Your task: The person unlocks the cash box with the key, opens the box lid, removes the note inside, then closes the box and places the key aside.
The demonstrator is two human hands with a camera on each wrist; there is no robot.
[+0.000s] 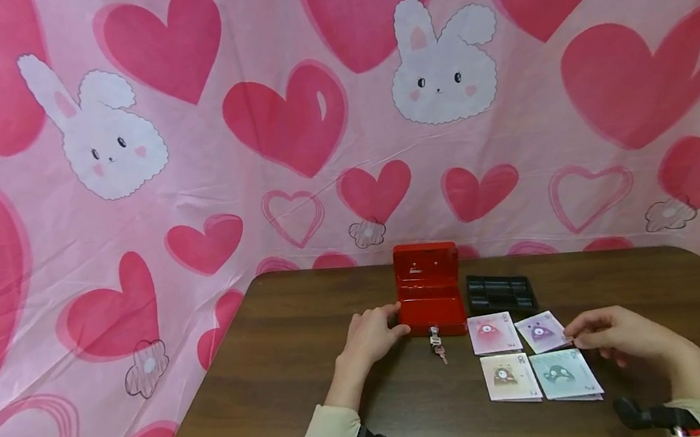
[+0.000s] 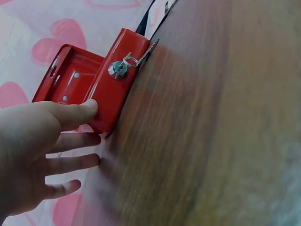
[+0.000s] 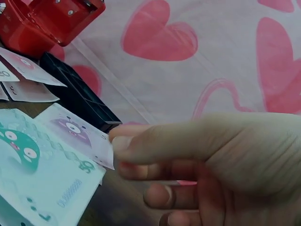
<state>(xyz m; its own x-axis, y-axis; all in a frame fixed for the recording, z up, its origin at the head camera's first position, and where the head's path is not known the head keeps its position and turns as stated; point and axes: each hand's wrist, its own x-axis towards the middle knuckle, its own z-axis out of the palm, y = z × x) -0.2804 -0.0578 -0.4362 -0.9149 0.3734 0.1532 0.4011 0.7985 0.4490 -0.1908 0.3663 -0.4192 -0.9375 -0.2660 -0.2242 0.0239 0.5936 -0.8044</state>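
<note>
A red cash box (image 1: pixel 432 311) stands with its lid raised, and a small key (image 1: pixel 439 350) on a ring hangs from its front lock. My left hand (image 1: pixel 372 336) touches the box's left side; in the left wrist view its thumb lies against the front and the other fingers are spread fairly straight. My right hand (image 1: pixel 625 338) pinches the right edge of a purple play banknote (image 1: pixel 543 332) between thumb and index finger. Beside that note lie pink (image 1: pixel 494 333), yellow (image 1: pixel 510 378) and teal play banknotes (image 1: pixel 566 373), some in small stacks.
A black compartment tray (image 1: pixel 501 293) lies right of the cash box, behind the notes. The brown wooden table (image 1: pixel 269 409) ends at the back against a pink cloth (image 1: pixel 268 21) printed with hearts and rabbits.
</note>
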